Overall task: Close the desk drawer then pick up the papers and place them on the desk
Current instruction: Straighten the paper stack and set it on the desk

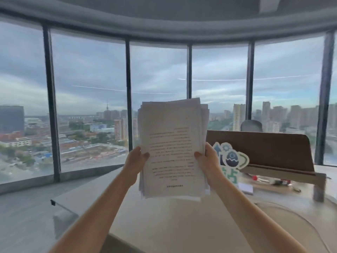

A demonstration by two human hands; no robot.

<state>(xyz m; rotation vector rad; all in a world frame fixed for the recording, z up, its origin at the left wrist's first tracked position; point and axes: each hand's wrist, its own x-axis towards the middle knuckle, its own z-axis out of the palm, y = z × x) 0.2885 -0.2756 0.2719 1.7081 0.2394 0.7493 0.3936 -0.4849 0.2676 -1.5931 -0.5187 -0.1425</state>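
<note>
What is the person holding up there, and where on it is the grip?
A thick stack of white printed papers, upright above the desk. The left hand pinches its left edge, the right hand its right edge, about halfway up.

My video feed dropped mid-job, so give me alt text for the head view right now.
Both hands, left hand and right hand, hold a stack of printed papers upright in the air above the desk, not yet set down. Behind are tall windows over a city; at right a brown stand and a sign sit on the desk.
</note>
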